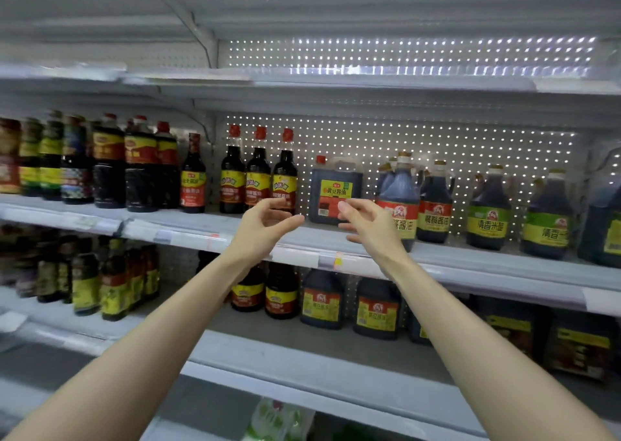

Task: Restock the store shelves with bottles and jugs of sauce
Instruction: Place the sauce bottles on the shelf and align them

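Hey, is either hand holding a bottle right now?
No, the left hand and right hand are both empty, raised in front of the square jug.

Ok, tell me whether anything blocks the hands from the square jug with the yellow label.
Nothing visible does. The left hand and right hand hover empty just in front of the square jug on the middle shelf. The tall bottle to its left and the round jug to its right stand beside it, not in front.

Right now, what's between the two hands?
Head view: nothing held. The gap between the left hand and right hand shows bare shelf and, further back, the square red-capped jug.
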`<move>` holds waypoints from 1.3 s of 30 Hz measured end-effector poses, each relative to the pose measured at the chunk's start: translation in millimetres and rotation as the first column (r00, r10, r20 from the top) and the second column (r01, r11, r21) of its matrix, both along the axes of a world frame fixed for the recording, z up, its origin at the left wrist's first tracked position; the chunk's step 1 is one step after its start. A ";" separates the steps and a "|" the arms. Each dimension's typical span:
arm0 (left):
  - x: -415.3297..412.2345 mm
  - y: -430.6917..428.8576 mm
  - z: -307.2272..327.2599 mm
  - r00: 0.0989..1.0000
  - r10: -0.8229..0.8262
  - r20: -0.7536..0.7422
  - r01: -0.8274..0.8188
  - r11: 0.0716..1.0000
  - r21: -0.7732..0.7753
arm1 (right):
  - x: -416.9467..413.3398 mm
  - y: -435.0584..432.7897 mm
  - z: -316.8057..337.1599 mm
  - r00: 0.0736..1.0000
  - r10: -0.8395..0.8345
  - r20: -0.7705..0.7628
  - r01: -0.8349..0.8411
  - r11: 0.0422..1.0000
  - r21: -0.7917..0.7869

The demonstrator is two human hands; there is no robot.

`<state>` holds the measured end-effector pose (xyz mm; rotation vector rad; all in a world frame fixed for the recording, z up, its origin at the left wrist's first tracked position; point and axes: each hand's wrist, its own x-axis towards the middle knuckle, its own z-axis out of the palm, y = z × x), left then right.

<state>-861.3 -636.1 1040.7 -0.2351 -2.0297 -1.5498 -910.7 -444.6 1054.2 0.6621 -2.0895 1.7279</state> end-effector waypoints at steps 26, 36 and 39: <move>137.2 -422.9 -91.1 0.983 0.127 0.131 -0.120 0.991 -0.055 | 102.4 -441.0 -97.7 0.972 0.155 0.176 -0.158 0.987 0.007; 72.8 -507.1 -151.3 0.967 0.140 0.212 -0.143 0.990 -0.001 | 37.2 -535.9 -160.6 0.950 0.168 0.264 -0.186 0.982 0.044; 50.8 -534.8 -173.8 0.958 0.128 0.258 -0.138 0.990 0.021 | 18.2 -560.6 -183.2 0.944 0.159 0.290 -0.183 0.981 0.058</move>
